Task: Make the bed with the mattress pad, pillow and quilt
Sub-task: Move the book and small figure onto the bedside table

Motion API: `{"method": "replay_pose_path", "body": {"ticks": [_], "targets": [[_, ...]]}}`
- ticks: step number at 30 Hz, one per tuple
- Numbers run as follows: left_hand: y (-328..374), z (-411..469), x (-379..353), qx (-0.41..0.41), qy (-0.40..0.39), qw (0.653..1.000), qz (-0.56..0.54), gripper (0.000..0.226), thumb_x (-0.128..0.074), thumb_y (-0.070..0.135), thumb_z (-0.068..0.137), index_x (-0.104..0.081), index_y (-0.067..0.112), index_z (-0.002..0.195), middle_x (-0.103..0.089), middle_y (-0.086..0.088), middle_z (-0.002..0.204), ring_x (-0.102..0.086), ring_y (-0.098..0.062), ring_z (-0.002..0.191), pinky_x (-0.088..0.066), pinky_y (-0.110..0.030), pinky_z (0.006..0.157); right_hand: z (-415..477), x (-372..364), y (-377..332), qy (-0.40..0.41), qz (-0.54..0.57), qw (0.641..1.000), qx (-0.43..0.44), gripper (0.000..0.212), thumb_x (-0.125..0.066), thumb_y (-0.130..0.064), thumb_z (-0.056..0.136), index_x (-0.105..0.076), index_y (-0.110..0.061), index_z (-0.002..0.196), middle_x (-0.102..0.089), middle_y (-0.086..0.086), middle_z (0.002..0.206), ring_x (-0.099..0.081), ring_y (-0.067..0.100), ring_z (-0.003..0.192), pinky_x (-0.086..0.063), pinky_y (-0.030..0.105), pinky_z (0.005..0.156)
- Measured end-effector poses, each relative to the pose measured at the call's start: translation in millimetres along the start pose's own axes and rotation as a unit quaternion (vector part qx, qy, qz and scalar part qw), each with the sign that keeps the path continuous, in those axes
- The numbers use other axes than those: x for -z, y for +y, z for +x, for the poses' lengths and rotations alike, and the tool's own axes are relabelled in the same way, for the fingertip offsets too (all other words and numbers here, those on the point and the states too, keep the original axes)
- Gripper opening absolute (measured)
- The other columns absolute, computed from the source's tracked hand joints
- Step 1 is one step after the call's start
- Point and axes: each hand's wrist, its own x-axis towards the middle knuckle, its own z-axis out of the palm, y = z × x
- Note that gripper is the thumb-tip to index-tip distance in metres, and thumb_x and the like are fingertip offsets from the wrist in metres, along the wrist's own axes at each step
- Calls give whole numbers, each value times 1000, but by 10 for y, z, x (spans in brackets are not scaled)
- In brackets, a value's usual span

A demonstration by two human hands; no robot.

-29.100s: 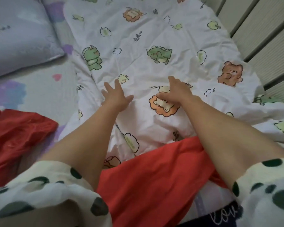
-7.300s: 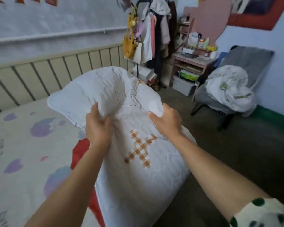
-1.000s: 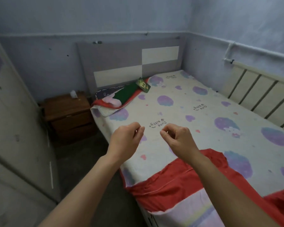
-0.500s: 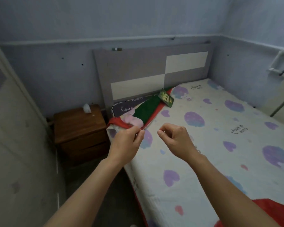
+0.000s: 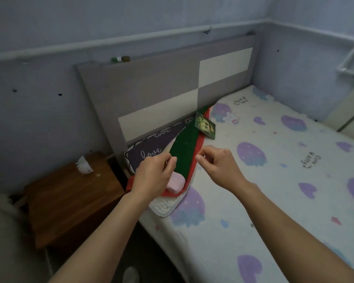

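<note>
The mattress pad, white with purple strawberry prints, covers the bed. Its near-left corner is folded back and shows a white quilted underside, a red sheet edge, a green cloth, a pink item and the dark mattress printed "love". My left hand hovers over that corner with loosely bent fingers and holds nothing. My right hand hovers beside it, fingers loosely curled, also holding nothing. Pillow and quilt are out of view.
A grey and white headboard stands behind the bed. A green packet lies by it. A wooden nightstand with a crumpled white tissue stands left of the bed. A radiator lines the right wall.
I have moved closer to the head of the bed. Both hands now hover over the folded-back corner, still holding nothing. The red sheet at the foot has dropped out of view.
</note>
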Motion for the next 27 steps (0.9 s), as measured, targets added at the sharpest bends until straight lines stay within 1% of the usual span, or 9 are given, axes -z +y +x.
{"method": "replay_pose_path", "body": {"ticks": [2, 4, 9, 12, 15, 19, 23, 25, 27], "targets": [[-254, 356, -34, -20, -21, 1000, -1, 36, -44, 36, 98, -51, 13, 70, -52, -1, 57, -52, -25, 58, -42, -41, 55, 257, -190, 110, 11, -8, 999, -33, 20, -59, -25, 92, -60, -15, 74, -49, -12, 56, -44, 6, 51, -35, 23, 53], [-490, 733, -118, -40, -48, 998, -4, 37, -44, 36, 98, -52, 11, 72, -52, -4, 56, -52, -27, 56, -41, -41, 54, 514, -396, 246, 26, -10, 998, -64, 20, -59, -24, 92, -57, -18, 72, -45, -12, 53, -41, 6, 48, -33, 23, 53], [-831, 1575, -515, -67, -120, 990, -13, 36, -42, 38, 98, -57, 13, 77, -62, -4, 67, -58, -25, 61, -48, -44, 58, 1054, -766, 678, 54, -13, 989, -139, 23, -60, -23, 92, -53, -23, 69, -40, -11, 50, -37, 5, 47, -32, 24, 51], [-927, 2043, -862, -78, -151, 985, -16, 36, -43, 36, 99, -56, 13, 76, -60, -4, 64, -56, -23, 58, -42, -39, 53, 1361, -936, 1057, 43, -19, 982, -183, 21, -58, -24, 92, -56, -19, 72, -42, -10, 52, -38, 6, 49, -36, 28, 53], [-1051, 2608, -1319, -76, -174, 982, -11, 34, -42, 36, 99, -53, 16, 73, -55, 0, 60, -52, -18, 54, -33, -31, 49, 1789, -1085, 1632, 47, -23, 971, -235, 19, -58, -25, 91, -60, -18, 73, -47, -6, 54, -42, 11, 51, -40, 31, 56], [-1326, 3419, -1981, -55, -195, 979, -17, 37, -42, 36, 99, -53, 11, 74, -55, -4, 62, -54, -25, 58, -43, -40, 56, 2412, -1283, 2533, 62, -23, 953, -295, 19, -60, -26, 90, -66, -13, 78, -62, 3, 66, -56, 20, 62, -45, 32, 62], [-1584, 4145, -2587, -29, -191, 981, -20, 36, -42, 34, 99, -49, 12, 71, -51, -2, 60, -52, -23, 58, -39, -36, 55, 2899, -1506, 3325, 65, -15, 935, -348, 19, -59, -22, 90, -63, -13, 74, -63, 5, 68, -58, 21, 65, -42, 27, 61], [-1697, 4400, -2817, -11, -190, 981, -21, 36, -43, 34, 99, -50, 11, 72, -52, -1, 62, -53, -24, 60, -40, -36, 57, 3044, -1632, 3627, 73, -1, 918, -389, 23, -58, -20, 89, -64, -4, 73, -64, 10, 68, -56, 21, 64, -41, 27, 59], [-1834, 4673, -3115, 5, -195, 981, -17, 35, -43, 35, 99, -52, 11, 75, -55, -3, 66, -55, -25, 63, -43, -37, 59, 3231, -1823, 4022, 82, 48, 888, -450, 23, -59, -16, 86, -65, 3, 74, -64, 15, 67, -55, 22, 61, -43, 29, 59]]}}
